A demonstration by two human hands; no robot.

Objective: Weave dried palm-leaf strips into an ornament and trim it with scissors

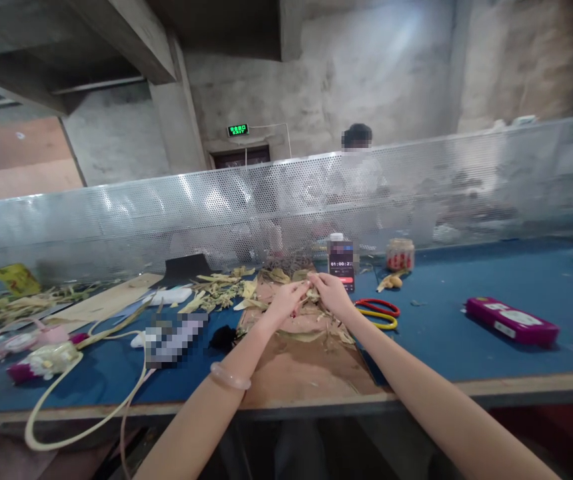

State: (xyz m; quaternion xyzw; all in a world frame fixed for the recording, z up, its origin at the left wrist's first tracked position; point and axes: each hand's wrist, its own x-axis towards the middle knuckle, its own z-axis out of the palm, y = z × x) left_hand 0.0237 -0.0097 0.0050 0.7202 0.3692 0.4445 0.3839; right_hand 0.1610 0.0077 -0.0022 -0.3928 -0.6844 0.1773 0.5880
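The left hand (289, 300) and right hand (334, 293), two in all, meet over one brown board (306, 381), fingertips drawn narrow and almost together; from here I can't tell what is pinched between them. Dried leaves (276, 275) lie on the board beneath and around the fingers. One long leaf (304, 335), nearest the wearer, lies crosswise, its long axis left to right, while the board's runs away from the body. One phone (341, 263) stands upright behind the right hand, showing digits that begin 01:00. Beside it lie two loops, a red loop (388, 304) and a yellow loop (389, 323). One green sign (238, 130) reads EXIT beneath Chinese characters.
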